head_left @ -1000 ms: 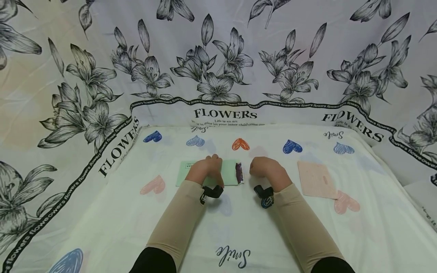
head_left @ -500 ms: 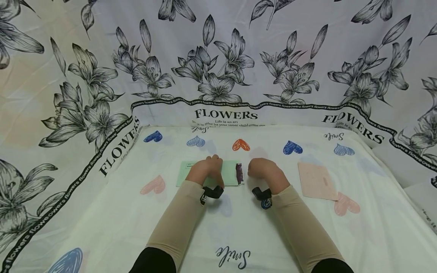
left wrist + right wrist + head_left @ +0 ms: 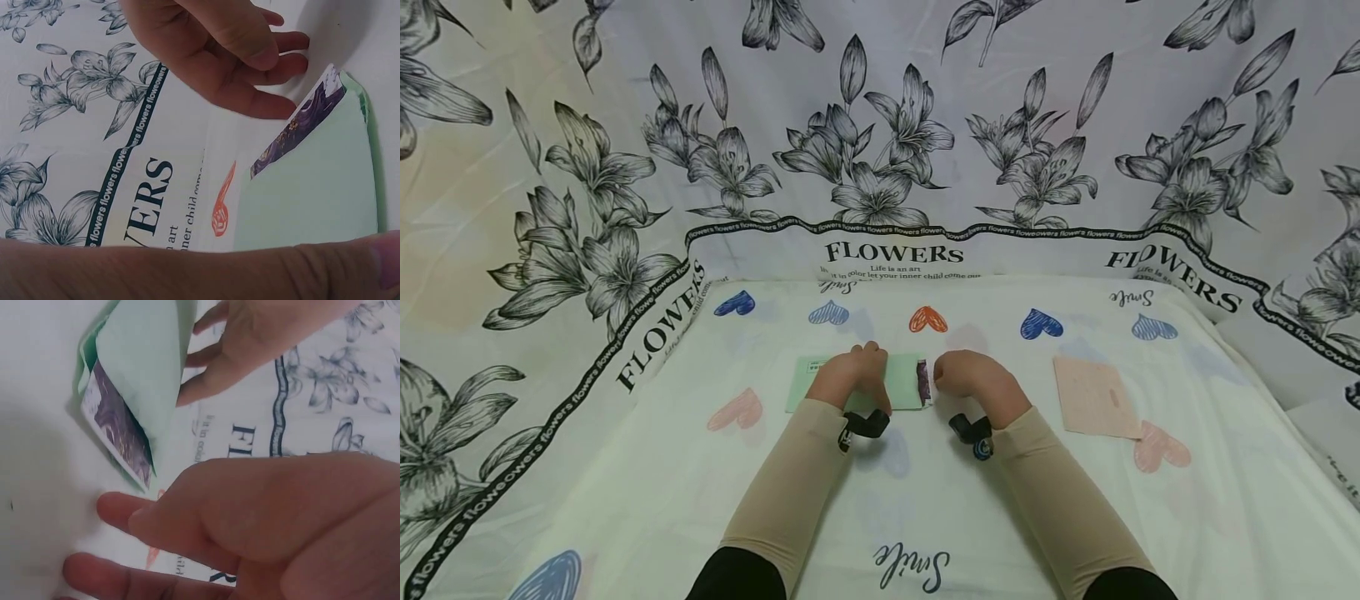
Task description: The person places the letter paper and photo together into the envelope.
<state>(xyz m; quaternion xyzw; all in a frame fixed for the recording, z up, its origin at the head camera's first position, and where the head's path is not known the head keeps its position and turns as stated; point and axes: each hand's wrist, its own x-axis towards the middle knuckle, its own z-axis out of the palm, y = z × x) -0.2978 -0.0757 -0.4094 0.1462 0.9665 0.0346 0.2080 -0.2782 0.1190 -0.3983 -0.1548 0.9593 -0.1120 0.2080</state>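
Observation:
A pale green envelope point(image 3: 904, 383) lies on the cloth, and a dark purple patterned card point(image 3: 923, 383) sticks out of its right end. Across the envelope's middle, my left hand point(image 3: 856, 372) holds it, with thumb at the near edge and fingers at the far edge. My right hand point(image 3: 981, 377) is just right of the card, fingers loosely bent. In the left wrist view, a fingertip of the right hand is right at the white edge of the card point(image 3: 300, 125). The right wrist view shows the card point(image 3: 122, 428) slanting out of the envelope's mouth point(image 3: 87, 356).
A pink square of paper point(image 3: 1096, 397) lies to the right of the right hand. White cloth point(image 3: 820, 500) with printed hearts and lettering covers the surface. Behind it rises a flower-printed cloth point(image 3: 895, 108).
My right hand has moved left up to the card's edge. The card now sticks out slightly less from the envelope. My left hand has stayed in place.

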